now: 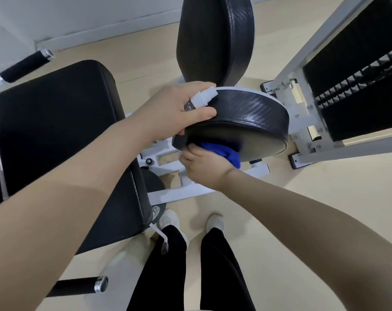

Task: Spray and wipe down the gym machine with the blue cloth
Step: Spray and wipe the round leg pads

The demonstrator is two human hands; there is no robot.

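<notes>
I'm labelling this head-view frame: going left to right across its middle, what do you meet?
Black seat pad → left hand holding the spray bottle → round black pad, blue cloth under it → white frame → weight stack.

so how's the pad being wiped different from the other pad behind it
The near pad is tilted with its flat face toward the camera, blue cloth pressed on it; the far pad stands edge-on, untouched. The left hand steadies the near one only. Both are black textured upholstery.

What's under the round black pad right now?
Under the round black padded disc, the right hand presses the bunched blue cloth against its underside. The pad hides the rest of the cloth and its mounting.
</notes>
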